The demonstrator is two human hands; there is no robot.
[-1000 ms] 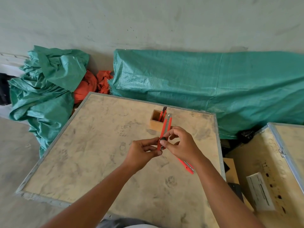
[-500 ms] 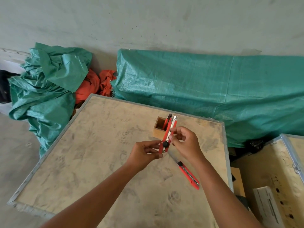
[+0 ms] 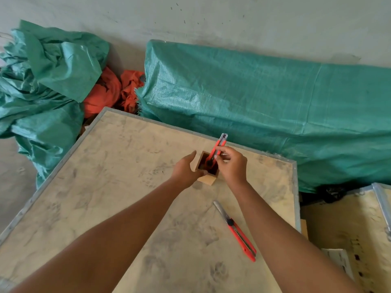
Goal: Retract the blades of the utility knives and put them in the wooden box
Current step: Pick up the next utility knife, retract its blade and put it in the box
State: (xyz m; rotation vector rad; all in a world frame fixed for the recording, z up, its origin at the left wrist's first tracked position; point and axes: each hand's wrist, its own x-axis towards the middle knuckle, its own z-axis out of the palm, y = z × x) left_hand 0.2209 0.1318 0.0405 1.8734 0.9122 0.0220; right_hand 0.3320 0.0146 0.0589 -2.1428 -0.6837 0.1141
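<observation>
Near the desk's (image 3: pixel 105 187) far edge, your right grip (image 3: pixel 231 166) pinches a red knife (image 3: pixel 219 144), its end in the wooden box (image 3: pixel 208 178); your left grip (image 3: pixel 186 169) clasps the box. A second knife (image 3: pixel 239 233) lies blade-out near the right edge.

Bare tabletop (image 3: pixel 118 187) left of wooden box (image 3: pixel 208 179) and toward near edge. Box mouth blocked by red utility knife (image 3: pixel 219 145), with right hand (image 3: pixel 231 166) and left hand (image 3: pixel 186 170) flanking. Second utility knife (image 3: pixel 237 229), blade extended, lying across near-right stretch.
</observation>
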